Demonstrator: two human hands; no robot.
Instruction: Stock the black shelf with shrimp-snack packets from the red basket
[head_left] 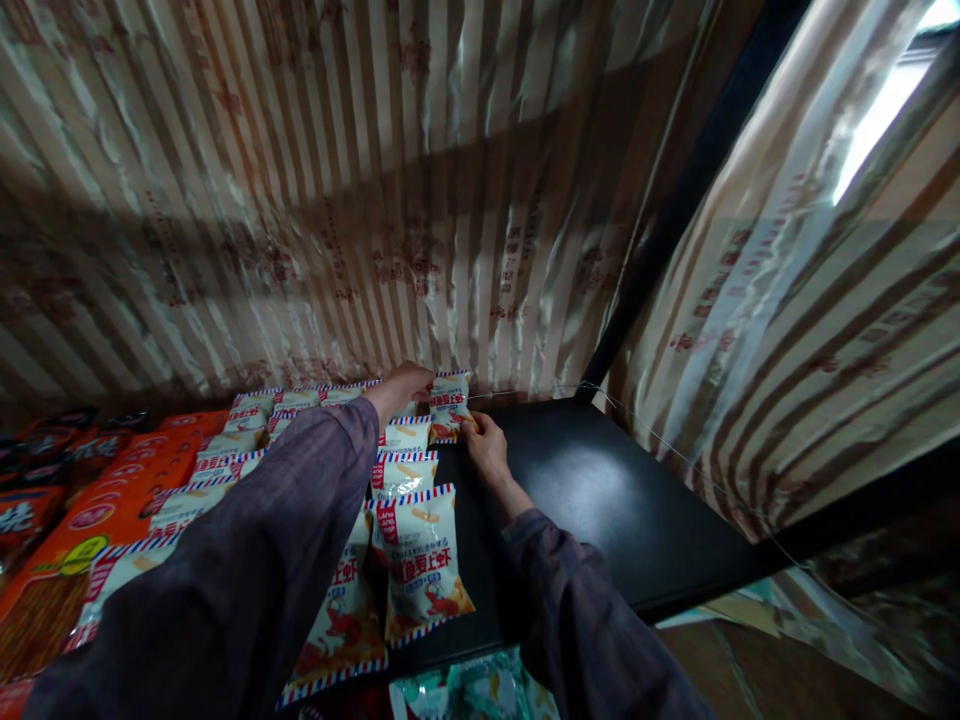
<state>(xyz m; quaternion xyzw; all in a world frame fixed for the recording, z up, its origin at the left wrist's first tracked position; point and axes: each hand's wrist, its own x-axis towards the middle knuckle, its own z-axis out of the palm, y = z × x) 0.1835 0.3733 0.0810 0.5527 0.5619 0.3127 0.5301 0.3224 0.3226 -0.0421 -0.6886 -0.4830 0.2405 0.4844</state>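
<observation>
A small white snack bag (448,402) with red lettering and a striped edge stands upright at the back of the black shelf (600,480). My left hand (409,385) reaches to its upper left side, fingers closed at the bag's edge and partly hidden. At its lower right corner, my right hand (487,447) pinches the bag between thumb and fingers. Matching bags line up in rows to the left and in front, among them a larger-looking one (420,565) at the front edge. My left sleeve covers part of these rows.
Orange snack packs (105,510) and darker packs (82,445) sit at the far left. Striped sheeting (450,200) hangs behind the shelf. A dark post (660,260) rises at the back right corner, with a thin wire (675,450) nearby. Green packages (480,690) lie below the front edge.
</observation>
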